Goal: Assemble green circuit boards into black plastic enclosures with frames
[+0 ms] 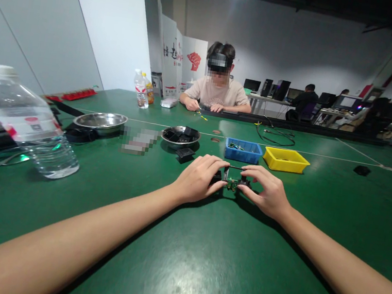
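Observation:
Both hands meet over the green table, gripping a small black plastic frame [236, 168] with a green circuit board [232, 184] at its lower middle. My left hand [200, 178] pinches the frame's left end between thumb and fingers. On the opposite end, my right hand [266, 191] closes thumb and fingers in the same way. Fingers cover the ends of the piece, so its full shape is hidden. Just beyond my left hand, a black plastic part [185, 154] lies by a metal bowl [169, 141] of black parts.
A blue bin [243, 151] with small boards and a yellow bin [285, 161] stand beyond my hands. To the left are a large water bottle [33, 125] and a metal dish [100, 123]. A black cable [278, 138] lies farther back. Another person [219, 91] sits opposite.

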{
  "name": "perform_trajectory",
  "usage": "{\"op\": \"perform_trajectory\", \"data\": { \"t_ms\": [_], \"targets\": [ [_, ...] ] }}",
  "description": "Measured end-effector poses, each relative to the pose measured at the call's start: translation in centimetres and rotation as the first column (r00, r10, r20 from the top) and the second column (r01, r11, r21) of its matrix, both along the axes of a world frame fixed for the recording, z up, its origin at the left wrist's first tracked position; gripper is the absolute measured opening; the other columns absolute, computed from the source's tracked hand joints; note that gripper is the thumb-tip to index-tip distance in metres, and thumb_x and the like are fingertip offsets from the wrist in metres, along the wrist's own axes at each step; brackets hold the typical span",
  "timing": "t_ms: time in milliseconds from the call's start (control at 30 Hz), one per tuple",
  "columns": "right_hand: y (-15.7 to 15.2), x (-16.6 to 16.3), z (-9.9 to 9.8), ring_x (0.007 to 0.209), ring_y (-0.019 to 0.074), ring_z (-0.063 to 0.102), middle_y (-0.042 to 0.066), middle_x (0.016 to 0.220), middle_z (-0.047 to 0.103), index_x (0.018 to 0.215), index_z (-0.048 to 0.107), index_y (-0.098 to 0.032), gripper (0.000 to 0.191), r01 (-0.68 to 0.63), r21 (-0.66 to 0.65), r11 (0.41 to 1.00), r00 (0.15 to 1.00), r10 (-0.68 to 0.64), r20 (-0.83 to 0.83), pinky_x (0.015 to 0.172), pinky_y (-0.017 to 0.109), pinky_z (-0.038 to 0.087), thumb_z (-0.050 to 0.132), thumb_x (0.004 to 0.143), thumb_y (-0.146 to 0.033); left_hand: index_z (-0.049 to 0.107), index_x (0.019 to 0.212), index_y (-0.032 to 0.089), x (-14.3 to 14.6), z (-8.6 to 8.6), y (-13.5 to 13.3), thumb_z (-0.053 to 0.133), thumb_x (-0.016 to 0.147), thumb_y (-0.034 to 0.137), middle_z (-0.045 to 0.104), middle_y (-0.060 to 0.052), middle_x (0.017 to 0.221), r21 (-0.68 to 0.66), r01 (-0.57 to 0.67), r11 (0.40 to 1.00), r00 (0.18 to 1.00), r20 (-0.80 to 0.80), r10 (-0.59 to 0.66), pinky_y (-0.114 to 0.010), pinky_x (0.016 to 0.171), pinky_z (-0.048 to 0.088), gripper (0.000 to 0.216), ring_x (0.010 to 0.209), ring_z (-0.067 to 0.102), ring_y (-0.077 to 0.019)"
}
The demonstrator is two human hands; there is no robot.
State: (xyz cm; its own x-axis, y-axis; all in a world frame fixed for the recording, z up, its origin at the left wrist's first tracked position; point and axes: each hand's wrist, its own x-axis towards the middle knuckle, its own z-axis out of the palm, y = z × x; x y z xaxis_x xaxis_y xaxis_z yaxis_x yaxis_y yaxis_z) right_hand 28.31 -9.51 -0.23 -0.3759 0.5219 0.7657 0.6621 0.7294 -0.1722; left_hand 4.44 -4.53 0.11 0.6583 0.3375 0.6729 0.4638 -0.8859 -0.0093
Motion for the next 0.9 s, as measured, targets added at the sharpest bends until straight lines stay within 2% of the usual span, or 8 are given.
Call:
{"op": "perform_trajectory", "data": {
  "t_ms": [300,667,900],
  "targets": [
    [-0.03,-0.10,0.08,0.097,0.0236,0.071,0.012,0.107,0.073,0.096,0.061,-0.021,0.013,0.017,0.067,0.998,1.000,-0.015,-0.021,0.071,0.033,0.059,0.067,0.088,-0.029,0.058,0.108,0.016,0.04,-0.09,0.13,0.055,0.096,0.029,0.065,-0.010,0.104,0.137,0.004,0.991,0.999,0.041,-0.010,-0.035,0.081,0.050,0.018,0.095,0.061,-0.0226],
    [-0.26,-0.26,0.27,0.094,0.0232,0.072,0.013,0.105,0.074,0.092,0.059,-0.021,0.013,0.021,0.086,0.996,0.999,-0.018,-0.036,0.071,0.032,0.057,0.067,0.088,-0.030,0.058,0.102,0.017,0.07,-0.01,0.08,0.053,0.098,0.028,0.066,-0.009,0.103,0.162,0.021,0.986,0.998,0.047,-0.029,-0.033,0.079,0.049,0.013,0.093,0.061,-0.0203],
    [-0.25,-0.45,0.16,0.090,0.0223,0.072,0.010,0.095,0.074,0.089,0.059,-0.021,0.012,0.018,0.077,0.997,0.998,-0.014,-0.057,0.067,0.030,0.056,0.066,0.090,-0.032,0.058,0.098,0.016,0.10,-0.02,0.23,0.052,0.099,0.026,0.068,-0.008,0.099,0.195,0.047,0.980,0.996,0.063,-0.060,-0.032,0.077,0.049,0.012,0.089,0.061,-0.0188]
  ]
}}
